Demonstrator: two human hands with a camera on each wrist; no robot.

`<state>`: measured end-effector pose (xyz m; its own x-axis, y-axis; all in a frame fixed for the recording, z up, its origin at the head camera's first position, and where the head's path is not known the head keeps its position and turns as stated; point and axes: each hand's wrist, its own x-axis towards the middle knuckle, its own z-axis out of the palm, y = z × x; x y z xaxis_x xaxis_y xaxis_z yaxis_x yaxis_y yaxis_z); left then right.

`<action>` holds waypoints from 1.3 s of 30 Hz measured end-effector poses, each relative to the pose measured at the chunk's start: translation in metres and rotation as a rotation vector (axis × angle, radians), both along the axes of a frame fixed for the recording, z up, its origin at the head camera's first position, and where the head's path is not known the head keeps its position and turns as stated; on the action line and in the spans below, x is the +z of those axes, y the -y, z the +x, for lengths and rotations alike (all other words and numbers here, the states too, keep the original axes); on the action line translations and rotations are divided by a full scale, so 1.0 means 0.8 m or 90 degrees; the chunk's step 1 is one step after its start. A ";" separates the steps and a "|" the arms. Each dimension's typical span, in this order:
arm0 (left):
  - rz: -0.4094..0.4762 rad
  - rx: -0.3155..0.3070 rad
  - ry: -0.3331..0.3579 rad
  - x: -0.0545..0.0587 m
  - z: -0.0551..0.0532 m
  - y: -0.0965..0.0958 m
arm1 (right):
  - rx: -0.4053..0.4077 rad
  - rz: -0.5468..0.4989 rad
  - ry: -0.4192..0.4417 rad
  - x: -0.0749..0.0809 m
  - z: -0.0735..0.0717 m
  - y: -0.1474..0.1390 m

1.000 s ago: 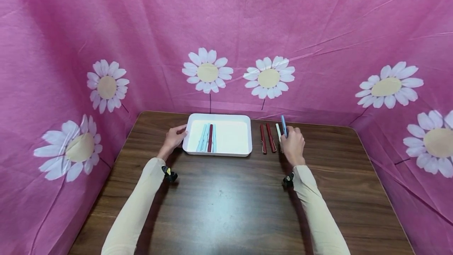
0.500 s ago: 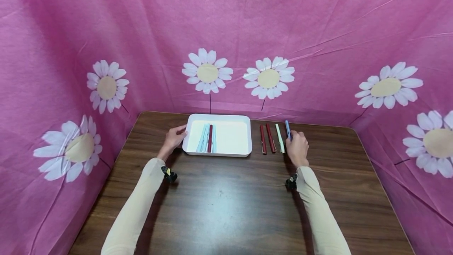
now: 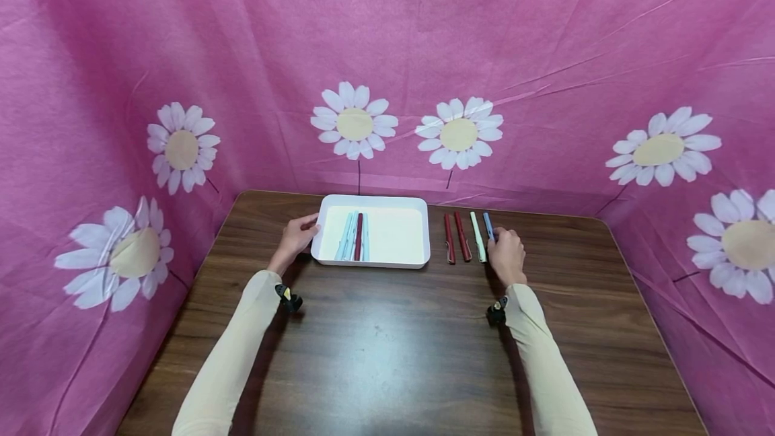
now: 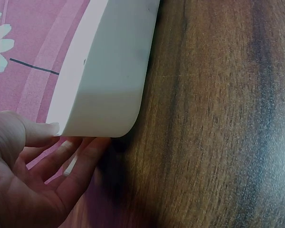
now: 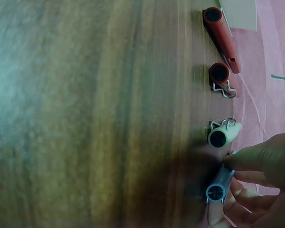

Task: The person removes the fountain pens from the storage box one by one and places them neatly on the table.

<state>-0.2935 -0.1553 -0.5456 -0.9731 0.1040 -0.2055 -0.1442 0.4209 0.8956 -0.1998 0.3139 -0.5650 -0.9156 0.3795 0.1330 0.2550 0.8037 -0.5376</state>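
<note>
Blue cylindrical pen [image 3: 488, 224]: one, at the 3 o'clock end of the pen row; far end pointed between 11 and 12 o'clock on the head view; contact with the tabletop not determinable.

Right hand [image 3: 508, 254]: palm turned down, knuckles uppermost, directed toward 11 o'clock; the blue pen is pinched between thumb and fingers near its close end. The forearm is extended from 5 o'clock.

Slim pale-green pen with silver wire clip [image 3: 478, 237]: one, laid just beside the blue pen, at 9 o'clock of it.

Dark-red cylindrical pens with silver clips [image 3: 463, 237]: two, laid apart from each other, farther toward 9 o'clock.

White rectangular shallow tray [image 3: 396, 234]: one, at 9 o'clock of the row. Held in its 9 o'clock half: light-blue slim pens [image 3: 350, 237], exact count unclear, and a single dark-red pen [image 3: 359, 237], set among them.

Left hand [image 3: 297, 237]: placed at the tray's 9 o'clock end, directed toward 1 o'clock; the thumb is laid on the rim, the fingers are reached to the lower outer wall, and the end is gripped between them. The forearm is extended from 7 o'clock.

Brown wood-grain table [image 3: 375, 355]: bordered at 12 o'clock by pink daisy-printed cloth [image 3: 399, 32].
</note>
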 end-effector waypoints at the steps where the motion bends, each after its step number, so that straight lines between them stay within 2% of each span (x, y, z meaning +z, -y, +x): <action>1: 0.001 0.000 0.006 0.000 0.000 0.000 | 0.001 0.000 0.001 0.000 0.000 0.000; 4: 0.001 0.001 0.016 0.001 0.000 0.001 | 0.001 -0.005 0.003 0.001 0.000 0.001; 22: -0.012 0.001 0.003 0.001 0.001 0.000 | -0.009 -0.023 0.007 0.000 0.001 0.001; 32: -0.012 0.004 0.002 0.002 0.002 0.000 | -0.008 0.008 -0.099 0.011 -0.006 0.017; 39: -0.022 0.006 -0.007 0.003 0.003 0.000 | -0.001 0.010 -0.129 0.020 -0.011 0.028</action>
